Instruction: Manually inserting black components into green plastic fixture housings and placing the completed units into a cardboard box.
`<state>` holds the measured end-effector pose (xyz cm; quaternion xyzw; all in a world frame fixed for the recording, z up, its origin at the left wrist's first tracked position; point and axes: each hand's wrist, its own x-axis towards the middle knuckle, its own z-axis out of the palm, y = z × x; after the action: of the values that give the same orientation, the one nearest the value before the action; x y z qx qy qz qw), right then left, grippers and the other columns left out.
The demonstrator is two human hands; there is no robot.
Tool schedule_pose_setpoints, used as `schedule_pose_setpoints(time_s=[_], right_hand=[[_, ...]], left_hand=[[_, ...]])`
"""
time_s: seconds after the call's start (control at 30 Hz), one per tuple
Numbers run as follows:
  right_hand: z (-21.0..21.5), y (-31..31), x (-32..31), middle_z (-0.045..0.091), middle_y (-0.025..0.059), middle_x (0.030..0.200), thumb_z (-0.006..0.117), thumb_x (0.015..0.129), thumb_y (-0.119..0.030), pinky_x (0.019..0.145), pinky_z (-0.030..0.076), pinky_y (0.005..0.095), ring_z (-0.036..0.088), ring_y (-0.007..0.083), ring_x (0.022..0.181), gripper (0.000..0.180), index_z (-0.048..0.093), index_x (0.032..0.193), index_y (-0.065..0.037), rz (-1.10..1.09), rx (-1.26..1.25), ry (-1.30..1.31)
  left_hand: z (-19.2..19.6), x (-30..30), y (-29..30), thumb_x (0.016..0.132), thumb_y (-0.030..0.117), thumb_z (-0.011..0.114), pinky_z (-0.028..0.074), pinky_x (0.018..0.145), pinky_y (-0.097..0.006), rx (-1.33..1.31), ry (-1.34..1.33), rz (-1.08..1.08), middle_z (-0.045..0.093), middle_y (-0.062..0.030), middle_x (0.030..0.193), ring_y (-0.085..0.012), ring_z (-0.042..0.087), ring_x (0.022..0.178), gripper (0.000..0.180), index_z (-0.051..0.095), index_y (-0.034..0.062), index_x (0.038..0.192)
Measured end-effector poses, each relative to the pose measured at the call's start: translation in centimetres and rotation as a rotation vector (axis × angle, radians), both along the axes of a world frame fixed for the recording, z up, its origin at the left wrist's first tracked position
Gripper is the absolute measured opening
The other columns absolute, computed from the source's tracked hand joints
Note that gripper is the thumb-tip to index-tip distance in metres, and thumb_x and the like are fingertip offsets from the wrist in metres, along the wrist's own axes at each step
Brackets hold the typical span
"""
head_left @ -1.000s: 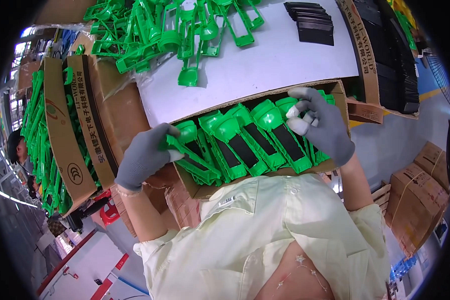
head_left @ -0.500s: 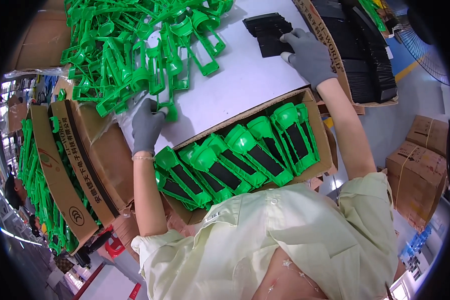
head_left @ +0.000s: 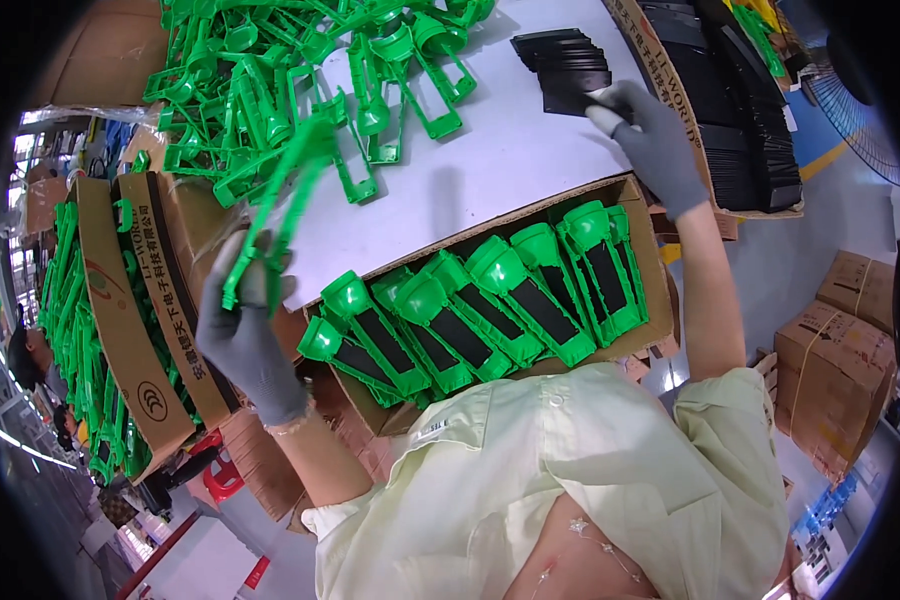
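In my grey-gloved left hand (head_left: 255, 330) is a green plastic frame (head_left: 282, 210), held upright at one end and smeared by motion. Its far end rises above the white tabletop (head_left: 420, 200). My right hand (head_left: 655, 145), also gloved in grey, pinches the near corner of a fanned stack of thin black panels (head_left: 573, 75). How many panels it grips is hidden. Close to my body, an open cardboard box (head_left: 660, 290) contains a row of green housings (head_left: 540, 310) with black panels set in them.
A heap of green frames (head_left: 270, 90) covers the far left of the table. At the right stands a carton of black panels (head_left: 745, 130). Cartons of green parts (head_left: 120, 330) are on the left. Taped boxes (head_left: 835, 350) and a fan (head_left: 855, 115) stand beyond on the right.
My left hand has lifted a green frame from the heap's near edge and drawn it left and toward me. My right hand has shifted slightly to the panel stack's near corner.
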<state>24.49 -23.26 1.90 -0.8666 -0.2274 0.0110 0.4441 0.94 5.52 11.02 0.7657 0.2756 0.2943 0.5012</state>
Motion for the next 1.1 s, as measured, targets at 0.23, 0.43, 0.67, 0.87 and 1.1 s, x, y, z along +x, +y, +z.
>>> schedule_pose_setpoints(time_s=[0.23, 0.43, 0.67, 0.87, 1.1], right_hand=[[8.2, 3.0, -9.5, 0.061, 0.0020, 0.069, 0.064, 0.084, -0.012, 0.050, 0.042, 0.0212, 0.054, 0.0054, 0.056, 0.014, 0.064, 0.094, -0.002, 0.421, 0.268, 0.518], [6.5, 3.3, -10.5, 0.059, 0.0054, 0.066, 0.069, 0.083, -0.020, 0.052, 0.042, 0.0243, 0.050, 0.0090, 0.052, 0.020, 0.064, 0.096, -0.006, 0.334, -0.048, 0.118], [6.6, 3.7, -11.6, 0.060, 0.0122, 0.065, 0.067, 0.083, -0.019, 0.050, 0.043, 0.0311, 0.059, 0.0250, 0.054, 0.015, 0.063, 0.093, -0.009, 0.274, -0.143, -0.026], [6.5, 3.5, -11.7, 0.059, 0.0120, 0.064, 0.066, 0.083, -0.021, 0.050, 0.043, 0.0319, 0.059, 0.0258, 0.054, 0.014, 0.063, 0.092, -0.010, 0.292, -0.139, -0.089], [6.6, 3.3, -11.6, 0.060, 0.0113, 0.065, 0.066, 0.082, -0.022, 0.051, 0.045, 0.0323, 0.061, 0.0266, 0.057, 0.016, 0.063, 0.093, -0.011, 0.342, -0.126, -0.152]], left_hand=[[-3.0, 0.0, -4.8, 0.088, 0.007, 0.057, 0.057, 0.064, -0.027, -0.792, 0.038, -0.339, 0.064, -0.0203, 0.102, -0.0265, 0.067, 0.083, 0.031, 0.057, -0.0085, 0.115], [-2.9, 0.4, -6.5, 0.089, 0.002, 0.055, 0.060, 0.064, -0.031, -0.907, 0.098, -0.416, 0.065, -0.0184, 0.094, -0.0304, 0.069, 0.081, 0.029, 0.055, -0.0104, 0.115], [-2.8, 0.6, -7.7, 0.088, 0.005, 0.057, 0.057, 0.055, -0.026, -0.907, 0.141, -0.372, 0.065, -0.0173, 0.088, -0.0270, 0.069, 0.073, 0.027, 0.057, -0.0108, 0.110], [-2.9, 0.6, -8.2, 0.088, 0.004, 0.058, 0.057, 0.053, -0.026, -0.855, 0.175, -0.335, 0.065, -0.0153, 0.084, -0.0255, 0.069, 0.071, 0.024, 0.058, -0.0108, 0.108], [-3.3, 0.3, -8.4, 0.087, -0.001, 0.058, 0.058, 0.055, -0.028, -0.908, 0.145, -0.363, 0.065, -0.0156, 0.091, -0.0271, 0.069, 0.075, 0.028, 0.057, -0.0098, 0.114]])
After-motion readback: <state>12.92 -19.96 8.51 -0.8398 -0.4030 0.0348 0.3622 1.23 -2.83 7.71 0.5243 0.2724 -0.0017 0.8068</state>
